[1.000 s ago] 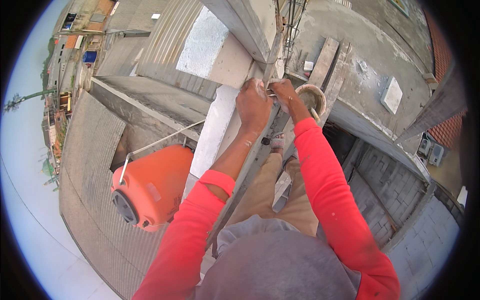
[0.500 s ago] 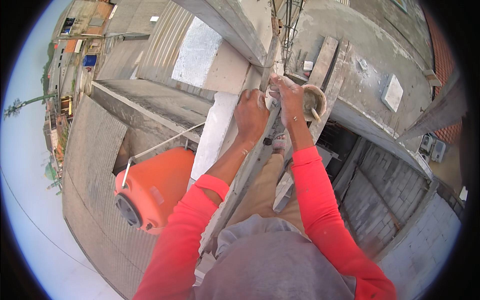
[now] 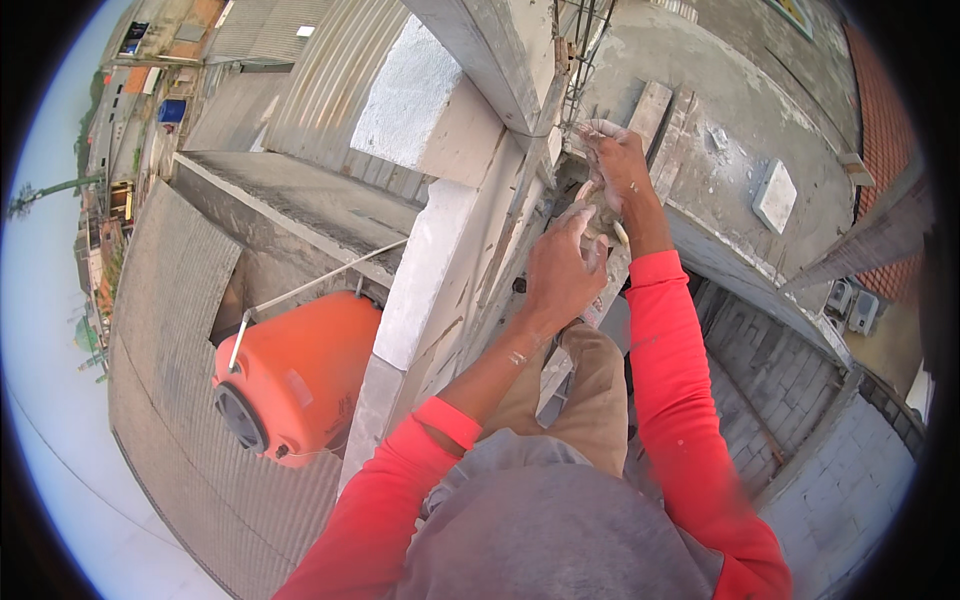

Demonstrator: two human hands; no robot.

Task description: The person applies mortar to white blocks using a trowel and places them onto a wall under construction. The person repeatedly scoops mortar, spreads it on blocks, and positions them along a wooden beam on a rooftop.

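A small round container (image 3: pixel 604 222) with grey paste inside sits between my hands, largely hidden by them. A pale stick-like handle (image 3: pixel 621 236) shows at its near right edge. My left hand (image 3: pixel 562 262) is over the container's near left side, thumb and fingers apart, with nothing plainly held. Just beyond the container is my right hand (image 3: pixel 618 168), its fingers curled and smeared with whitish paste. What lies within those fingers, if anything, cannot be made out. A grey concrete column (image 3: pixel 490 75) stands ahead, to the left of my right hand.
Wooden boards (image 3: pixel 668 145) lie beyond my right hand, near steel reinforcing bars (image 3: pixel 590 50). A white slab piece (image 3: pixel 774 196) rests on the concrete roof (image 3: pixel 740 90). An orange water tank (image 3: pixel 310 365) is at left. Block walls (image 3: pixel 780 390) drop away at right.
My hands have left the column's edge and moved right. The left hand is now over the container; the right hand has risen beyond it. The white piece near the left fingers no longer shows.
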